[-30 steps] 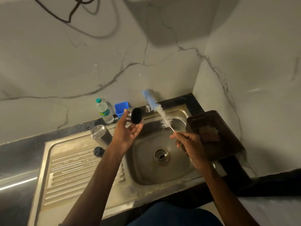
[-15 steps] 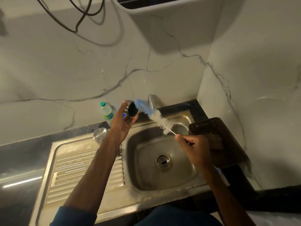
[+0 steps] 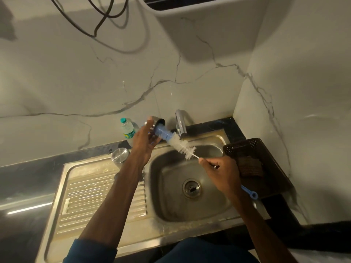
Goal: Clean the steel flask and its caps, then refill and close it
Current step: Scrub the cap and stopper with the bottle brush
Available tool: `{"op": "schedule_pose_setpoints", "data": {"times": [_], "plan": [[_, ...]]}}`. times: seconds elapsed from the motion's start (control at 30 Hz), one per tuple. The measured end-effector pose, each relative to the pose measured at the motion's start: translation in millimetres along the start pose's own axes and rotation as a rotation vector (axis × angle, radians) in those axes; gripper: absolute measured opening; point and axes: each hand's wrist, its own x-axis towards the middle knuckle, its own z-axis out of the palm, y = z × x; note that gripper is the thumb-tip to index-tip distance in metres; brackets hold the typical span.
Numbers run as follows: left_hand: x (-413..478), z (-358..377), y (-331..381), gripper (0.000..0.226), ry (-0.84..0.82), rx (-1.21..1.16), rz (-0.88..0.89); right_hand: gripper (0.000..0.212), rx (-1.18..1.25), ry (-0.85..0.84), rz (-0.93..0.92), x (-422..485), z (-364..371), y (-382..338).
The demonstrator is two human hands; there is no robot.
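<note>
Over the sink's back edge my left hand holds a steel cap, its dark opening turned to the right. A bottle brush with a blue tip and white bristles has its tip pushed into that opening. My right hand grips the brush's thin wire stem, and the blue handle end sticks out behind my wrist. The steel flask stands open-topped on the drainboard, partly hidden behind my left forearm.
The steel sink has a drain in the middle and a ribbed drainboard to the left. A tap rises at the back. A plastic water bottle stands by the wall. A dark basket with a scrub pad sits at the right.
The brush's blue tip moved left and went into the cap's opening. My left hand lifted the cap slightly toward the wall.
</note>
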Motion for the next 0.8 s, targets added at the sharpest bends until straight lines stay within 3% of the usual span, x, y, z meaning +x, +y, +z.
{"op": "schedule_pose_setpoints", "data": {"times": [0.1, 0.2, 0.33, 0.43, 0.6, 0.8], "plan": [[0, -2, -7, 0.037, -0.086, 0.071, 0.028, 0.040, 0.014, 0.001, 0.005, 9, -4, -7], [1, -6, -4, 0.035, -0.027, 0.060, 0.074, 0.035, 0.030, -0.050, -0.006, 6, -9, -13], [8, -17, -4, 0.068, 0.046, 0.079, 0.118, 0.034, 0.020, -0.073, -0.009, 2, -10, -18], [0, -14, -12, 0.053, -0.051, 0.122, 0.114, 0.034, 0.009, -0.065, -0.010, 6, -9, -20], [4, -21, -16, 0.051, 0.003, 0.111, 0.124, 0.033, -0.028, -0.071, -0.016, 9, -19, -22], [-5, -15, -14, 0.027, -0.064, 0.154, 0.061, 0.030, -0.076, -0.011, -0.018, 16, -23, -25]]}}
